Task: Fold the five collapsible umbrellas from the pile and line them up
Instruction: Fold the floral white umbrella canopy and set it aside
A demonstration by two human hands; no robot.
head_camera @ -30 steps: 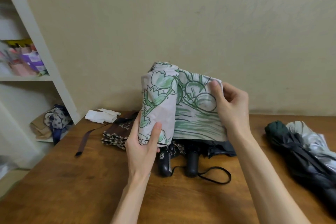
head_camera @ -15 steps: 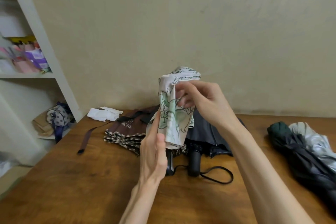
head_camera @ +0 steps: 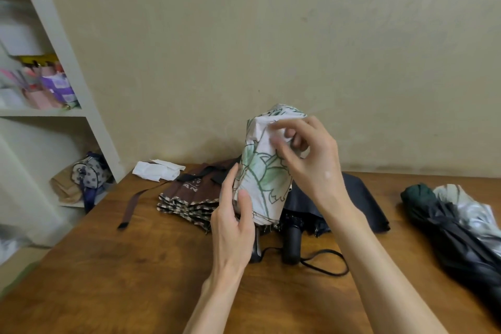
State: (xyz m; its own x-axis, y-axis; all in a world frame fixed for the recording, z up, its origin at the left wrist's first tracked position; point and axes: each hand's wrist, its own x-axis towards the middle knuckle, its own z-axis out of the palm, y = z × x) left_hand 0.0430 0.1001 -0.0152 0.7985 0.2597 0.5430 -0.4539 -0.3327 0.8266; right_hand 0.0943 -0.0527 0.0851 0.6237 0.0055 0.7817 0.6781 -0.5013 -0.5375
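Curled round the lower half of the floral umbrella (head_camera: 260,176), my left grip (head_camera: 233,225) holds it upright above the table (head_camera: 135,266) (long axis near vertical, hem down), while my right grip (head_camera: 311,165) pinches loose cloth at its top.

white shelf (head_camera: 90,116), spotted bag (head_camera: 91,175), wooden table (head_camera: 122,266)

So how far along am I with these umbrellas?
Two look set aside on the right, loosely bundled: a dark green umbrella and a silver umbrella side by side. In hand: the white leaf-print umbrella, left hand gripping its lower end, right hand pinching fabric near the top. Left: the brown umbrella and the navy umbrella, canopies loose on the table.
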